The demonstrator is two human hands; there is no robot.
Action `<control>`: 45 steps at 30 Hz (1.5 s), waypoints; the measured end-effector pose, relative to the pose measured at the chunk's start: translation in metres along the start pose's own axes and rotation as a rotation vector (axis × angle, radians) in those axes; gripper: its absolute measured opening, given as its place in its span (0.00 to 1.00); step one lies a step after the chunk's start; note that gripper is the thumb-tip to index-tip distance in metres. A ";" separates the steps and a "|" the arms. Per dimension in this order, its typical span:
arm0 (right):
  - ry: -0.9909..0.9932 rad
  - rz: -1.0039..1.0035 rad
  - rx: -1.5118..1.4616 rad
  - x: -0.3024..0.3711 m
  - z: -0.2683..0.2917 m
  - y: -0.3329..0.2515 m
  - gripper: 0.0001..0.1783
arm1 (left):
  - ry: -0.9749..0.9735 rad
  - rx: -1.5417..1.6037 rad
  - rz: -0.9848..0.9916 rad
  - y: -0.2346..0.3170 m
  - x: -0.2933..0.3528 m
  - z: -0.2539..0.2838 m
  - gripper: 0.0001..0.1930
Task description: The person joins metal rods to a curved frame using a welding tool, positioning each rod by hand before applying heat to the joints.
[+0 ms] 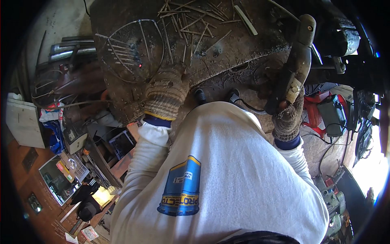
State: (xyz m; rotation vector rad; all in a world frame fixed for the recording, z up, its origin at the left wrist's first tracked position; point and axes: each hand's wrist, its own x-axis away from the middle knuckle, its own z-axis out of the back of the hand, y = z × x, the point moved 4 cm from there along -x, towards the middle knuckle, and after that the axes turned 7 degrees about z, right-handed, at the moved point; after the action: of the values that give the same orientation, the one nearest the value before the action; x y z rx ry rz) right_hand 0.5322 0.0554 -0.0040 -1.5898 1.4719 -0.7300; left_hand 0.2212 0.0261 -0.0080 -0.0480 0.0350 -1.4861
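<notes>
My left hand (166, 91), in a brown striped knit glove, is over the dark metal worktable (215, 67). It is beside a round frame of bent metal rod (143, 34) with several short bars across it. A thin rod reaches up from near its fingers, which are too dark to read; whether it holds anything is unclear. My right hand (287, 118), gloved alike, is closed around the lower end of a worn welding electrode holder (302, 53) raised at the right. A thin rod (282, 8) sticks out from its head, and a black cable (250, 106) trails from its grip.
Several cut metal rods (191, 24) lie scattered on the table's far side, with a pale flat strip (245, 20) beside them. Metal bars (73, 53) lie at the left. A red and grey case (329, 114) and cables are at the right, machinery (335, 207) below it.
</notes>
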 end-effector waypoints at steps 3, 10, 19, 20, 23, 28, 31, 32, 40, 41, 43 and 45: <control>0.016 -0.031 0.012 -0.003 -0.010 -0.004 0.50 | -0.229 0.164 0.221 -0.014 0.008 -0.001 0.15; 0.011 -0.038 0.042 -0.005 -0.011 0.003 0.50 | -0.221 0.694 0.320 -0.030 0.029 0.024 0.16; -0.069 0.015 0.183 -0.011 -0.033 0.001 0.49 | 0.250 0.123 0.035 -0.044 0.071 0.061 0.16; -0.059 -0.012 0.206 -0.009 -0.035 0.001 0.50 | 0.297 0.185 0.140 -0.055 0.074 0.068 0.15; -0.039 -0.033 0.260 -0.005 -0.039 0.002 0.51 | 0.418 0.423 0.278 -0.093 0.087 0.084 0.12; -0.075 -0.013 0.218 -0.001 -0.041 0.013 0.52 | 0.693 0.940 0.500 -0.151 0.095 0.089 0.10; -0.064 -0.036 0.188 0.004 -0.050 0.015 0.50 | 0.648 0.598 0.427 -0.178 0.079 0.079 0.09; -0.068 -0.031 0.169 0.005 -0.058 0.015 0.50 | 0.644 0.231 0.370 -0.176 0.075 0.083 0.10; -0.020 -0.063 0.147 0.023 -0.074 0.020 0.51 | 0.519 0.405 0.242 -0.180 0.038 0.042 0.10; -0.018 -0.069 0.167 0.025 -0.073 0.022 0.51 | 0.513 0.413 0.233 -0.178 0.035 0.038 0.10; -0.006 -0.077 0.192 0.029 -0.074 0.023 0.51 | 0.555 0.538 0.195 -0.172 0.031 0.033 0.11; 0.003 -0.082 0.195 0.030 -0.079 0.024 0.51 | 0.562 0.591 0.180 -0.172 0.027 0.031 0.11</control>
State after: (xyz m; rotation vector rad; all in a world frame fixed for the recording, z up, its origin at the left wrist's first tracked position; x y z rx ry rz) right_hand 0.4575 0.0118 0.0104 -1.5059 1.3019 -0.8954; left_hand 0.0538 -0.0147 0.0323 0.8296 0.0505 -1.2408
